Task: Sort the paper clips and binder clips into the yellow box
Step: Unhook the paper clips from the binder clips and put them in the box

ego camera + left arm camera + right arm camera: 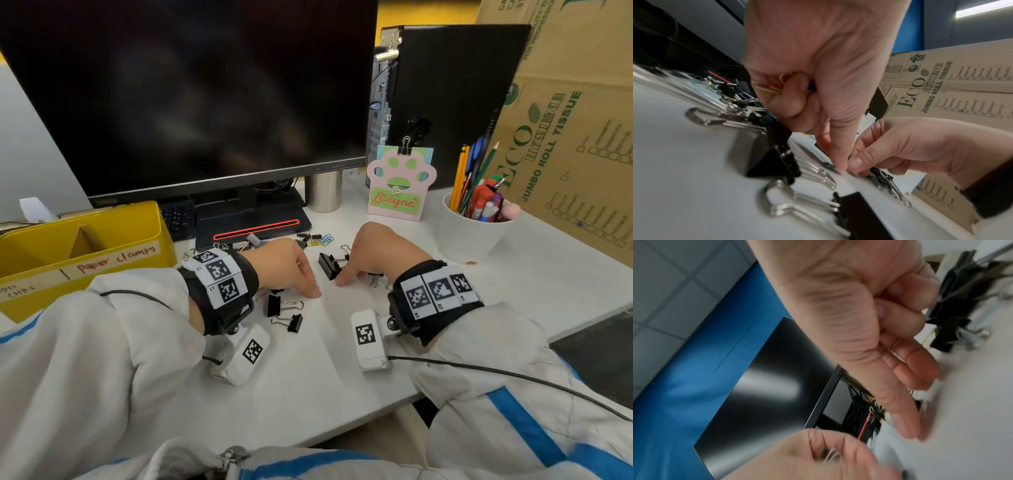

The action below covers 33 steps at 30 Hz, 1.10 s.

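Observation:
My left hand [317, 293] grips several coloured paper clips [781, 82] in its curled fingers and presses its straight index finger down on the desk. A small dark paper clip [828, 166] lies at that fingertip. My right hand [337, 282] reaches its thumb and forefingers to the same spot, with the tips nearly touching the left index. Blur hides whether they pinch anything. A large black binder clip [329, 265] lies just behind the fingertips, and two smaller ones [284, 305] lie under my left hand. The yellow box [85, 246] stands at the left.
More binder clips and coloured paper clips [322, 240] are scattered near the monitor stand [253, 219]. A white pen cup [474, 226], a paw-shaped name card [399, 185] and a steel tumbler [324, 192] stand behind. A cardboard box [575, 144] fills the right.

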{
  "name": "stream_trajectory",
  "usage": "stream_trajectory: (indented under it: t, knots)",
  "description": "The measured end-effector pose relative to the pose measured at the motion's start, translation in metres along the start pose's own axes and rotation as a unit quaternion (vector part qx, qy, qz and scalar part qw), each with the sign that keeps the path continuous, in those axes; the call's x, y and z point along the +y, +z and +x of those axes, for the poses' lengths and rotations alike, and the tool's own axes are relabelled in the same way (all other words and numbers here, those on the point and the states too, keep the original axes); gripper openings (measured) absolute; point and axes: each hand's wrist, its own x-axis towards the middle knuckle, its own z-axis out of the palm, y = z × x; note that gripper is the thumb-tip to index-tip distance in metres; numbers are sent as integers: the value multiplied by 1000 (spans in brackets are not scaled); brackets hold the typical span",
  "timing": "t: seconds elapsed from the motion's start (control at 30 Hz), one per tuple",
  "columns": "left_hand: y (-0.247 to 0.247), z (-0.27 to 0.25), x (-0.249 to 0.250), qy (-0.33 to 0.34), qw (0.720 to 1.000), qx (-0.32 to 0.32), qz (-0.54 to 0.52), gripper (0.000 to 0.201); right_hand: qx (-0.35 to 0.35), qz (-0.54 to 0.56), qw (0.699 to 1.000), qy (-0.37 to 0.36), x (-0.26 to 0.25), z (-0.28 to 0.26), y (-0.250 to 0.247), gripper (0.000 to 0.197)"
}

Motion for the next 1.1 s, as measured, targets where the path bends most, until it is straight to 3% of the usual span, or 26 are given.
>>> stream_trajectory:
  t: [0.13,0.27,0.43,0.6,0.7,0.77,0.8,0.87,0.9,1.0,1.1]
  knots:
    - [0,0,0,-60,994,11,-95,32,0,-21,1000,6,-7,4,8,57]
    - [-2,-4,0,-28,997,16,-74,35,-9,-39,999,-1,-12,7,12,64]
    - [2,-3,8,3,999,31,20,23,-25,-23,999,-37,-7,-1,9,46]
    - [2,-5,11,6,998,-33,53,17,-56,-28,995,-81,-1,-5,6,28]
    - [0,-9,12,-11,998,-51,39,26,-62,-61,992,-96,-1,-7,9,22]
    - [-3,-10,11,-56,995,-35,-78,29,-63,-71,990,-104,-4,-9,8,20]
    - [-6,-10,8,-96,974,-33,-202,24,-62,-66,990,-104,-5,-10,7,20]
    - [-15,-13,-3,-144,886,-27,-440,11,-53,-45,992,-101,-9,-13,5,20]
    - [-20,-15,-11,-151,849,-19,-507,6,-46,-35,993,-98,-10,-14,5,22]
    - [-30,-22,-29,-164,776,5,-609,5,-30,-23,996,-86,-12,-15,5,24]
    - [-32,-26,-37,-172,734,16,-657,7,-27,-46,996,-70,-16,-17,10,25]
